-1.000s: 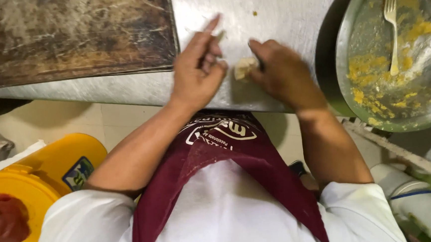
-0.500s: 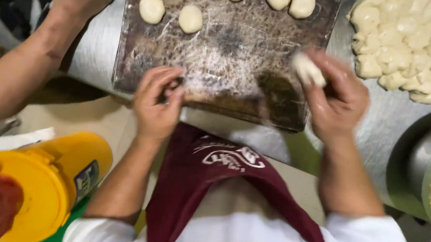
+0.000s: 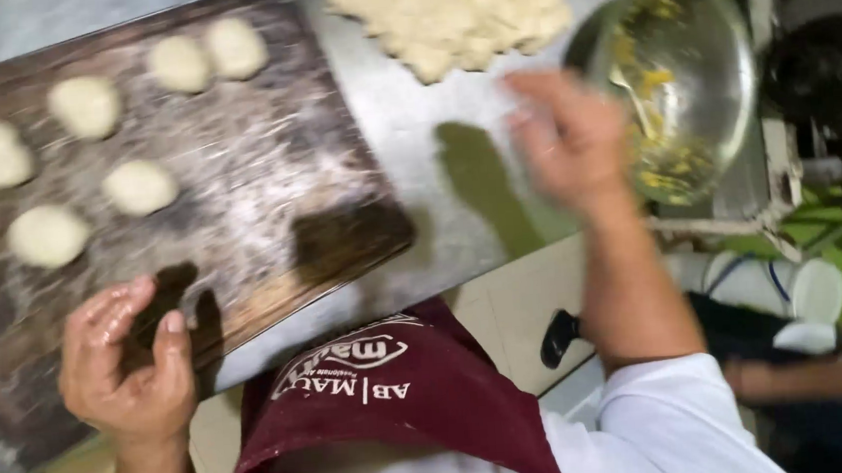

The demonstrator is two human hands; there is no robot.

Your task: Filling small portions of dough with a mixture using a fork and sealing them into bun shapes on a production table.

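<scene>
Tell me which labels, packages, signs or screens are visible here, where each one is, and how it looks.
Apron logo: on the dark red apron chest, bottom centre; white curved emblem with small white lettering beneath it.
No packages, signs or screens show in this view.

right hand (image 3: 571,140) now empty, beside metal bowl (image 3: 711,43)

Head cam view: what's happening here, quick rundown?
A person in a maroon apron works at a steel counter. The left hand hovers empty over the near edge of a dark floured board bearing round pale dough balls. The right hand, blurred, is between a heap of cut dough pieces and a round metal bowl of yellow filling.
</scene>
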